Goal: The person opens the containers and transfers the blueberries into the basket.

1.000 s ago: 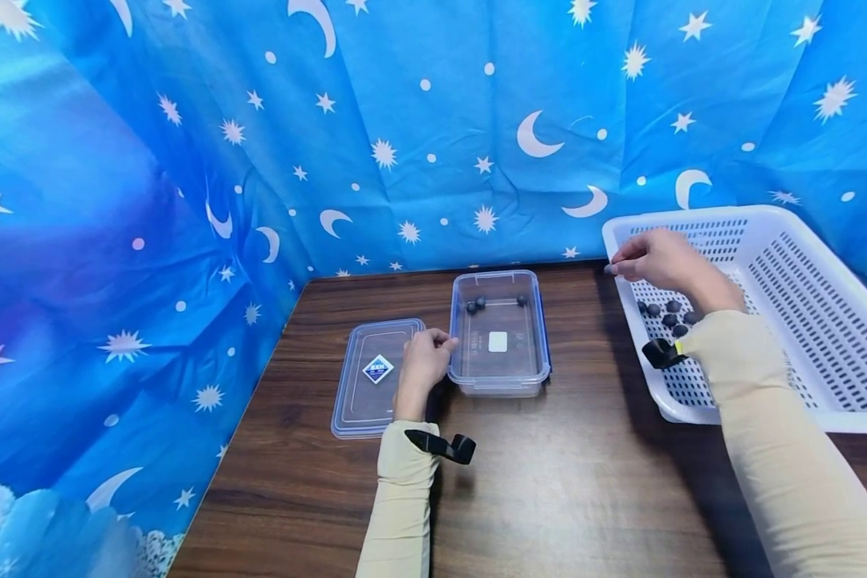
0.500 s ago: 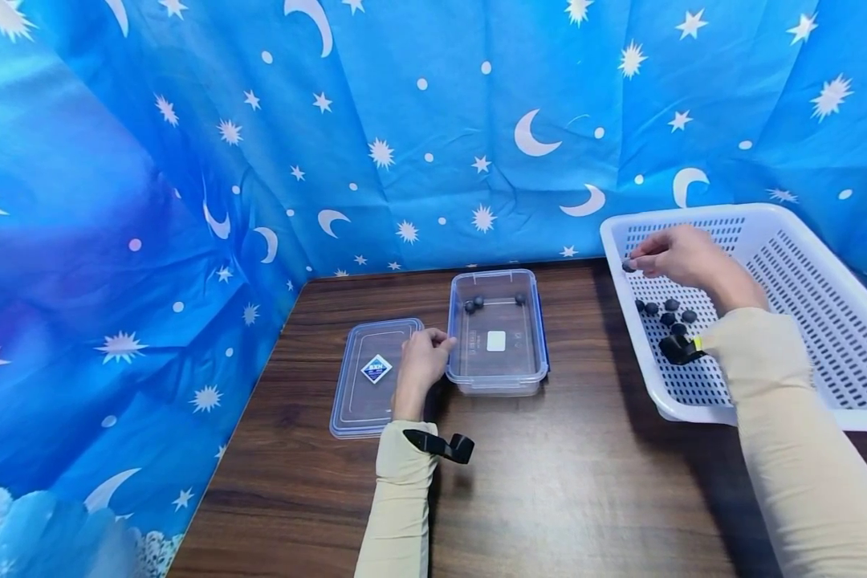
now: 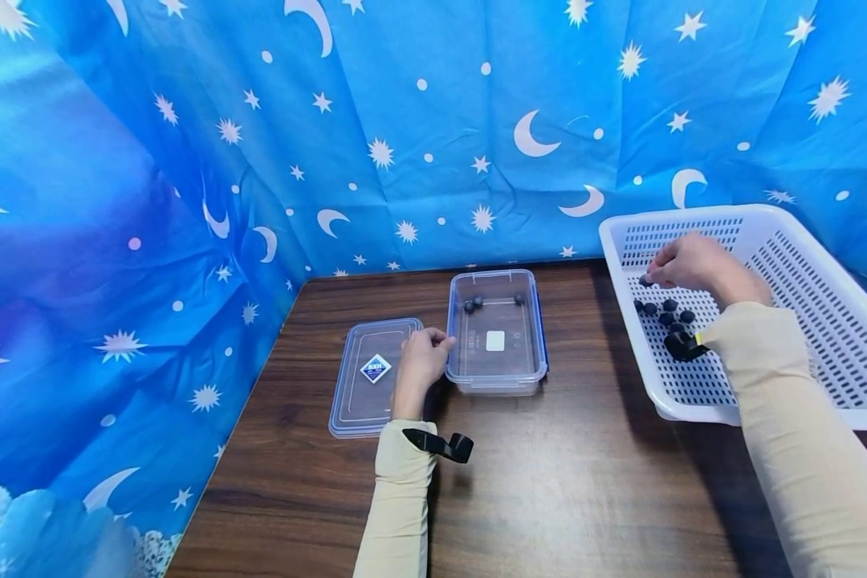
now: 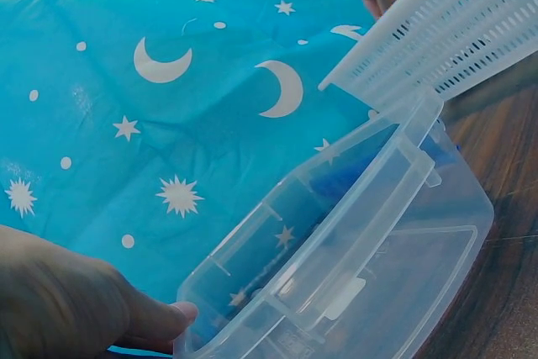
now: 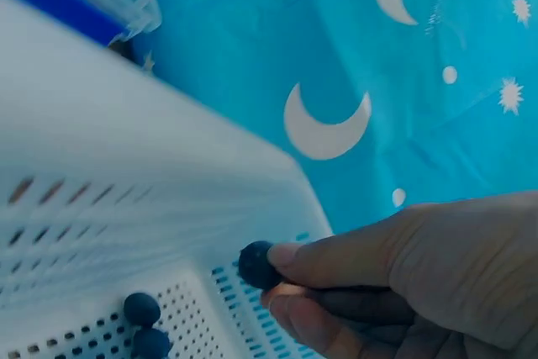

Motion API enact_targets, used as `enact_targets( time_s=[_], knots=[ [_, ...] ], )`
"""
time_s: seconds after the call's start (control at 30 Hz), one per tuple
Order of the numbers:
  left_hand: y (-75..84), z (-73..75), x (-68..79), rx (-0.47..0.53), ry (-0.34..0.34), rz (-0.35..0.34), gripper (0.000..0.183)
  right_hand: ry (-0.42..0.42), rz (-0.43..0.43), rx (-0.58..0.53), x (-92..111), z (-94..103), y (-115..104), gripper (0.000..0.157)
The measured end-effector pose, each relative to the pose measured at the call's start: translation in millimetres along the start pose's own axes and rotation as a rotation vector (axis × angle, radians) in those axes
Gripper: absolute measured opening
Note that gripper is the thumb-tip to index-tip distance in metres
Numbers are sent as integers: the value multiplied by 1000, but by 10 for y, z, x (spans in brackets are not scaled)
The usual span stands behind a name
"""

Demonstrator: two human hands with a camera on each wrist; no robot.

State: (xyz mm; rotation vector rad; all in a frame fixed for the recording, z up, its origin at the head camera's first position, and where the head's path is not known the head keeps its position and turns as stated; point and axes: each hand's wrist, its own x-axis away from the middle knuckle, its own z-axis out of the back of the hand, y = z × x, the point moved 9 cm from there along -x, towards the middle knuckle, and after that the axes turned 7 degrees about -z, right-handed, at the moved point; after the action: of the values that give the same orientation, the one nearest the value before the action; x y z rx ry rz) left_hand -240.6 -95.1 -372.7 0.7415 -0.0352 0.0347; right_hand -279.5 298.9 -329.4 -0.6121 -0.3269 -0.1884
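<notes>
High in the head view, my right hand is over the left part of a white slotted plastic basket. Between thumb and fingertips it pinches a dark blueberry, just above the basket floor. Several more blueberries lie loose beneath the hand. My left hand holds the left rim of a clear plastic container, its thumb at the rim in the left wrist view; its other fingers are mostly hidden there. Inside the container, 3 blueberries sit toward the far end.
A clear lid with a blue-and-white diamond label lies left of the container, partly under my left hand. Dark wood tabletop separates container and basket. Behind the table hangs a blue cloth printed with moons and stars.
My right hand has moved from the basket's left rim rightward and down into it, with the blueberry still pinched. The left hand and the container have stayed in place.
</notes>
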Motion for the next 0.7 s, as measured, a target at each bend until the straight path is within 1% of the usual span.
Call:
enact_targets(
  time_s=[0.13, 0.23, 0.47, 0.57, 0.7],
  knots=[
    [-10, 0, -5, 2, 4, -1, 25, -53, -38, 38, -51, -74, 87, 32],
    [-15, 3, -13, 5, 7, -3, 24, -66, -45, 74, -100, -106, 119, 27],
    [-21, 3, -34, -3, 1, -4, 25, -71, -1, 189, -215, -158, 101, 15],
    [-28, -1, -34, -7, -2, 2, 25, -100, -9, 198, -267, -193, 118, 15],
    [-28, -5, -28, -5, -3, 3, 25, -138, -44, 184, -323, -240, 163, 18]
  ],
)
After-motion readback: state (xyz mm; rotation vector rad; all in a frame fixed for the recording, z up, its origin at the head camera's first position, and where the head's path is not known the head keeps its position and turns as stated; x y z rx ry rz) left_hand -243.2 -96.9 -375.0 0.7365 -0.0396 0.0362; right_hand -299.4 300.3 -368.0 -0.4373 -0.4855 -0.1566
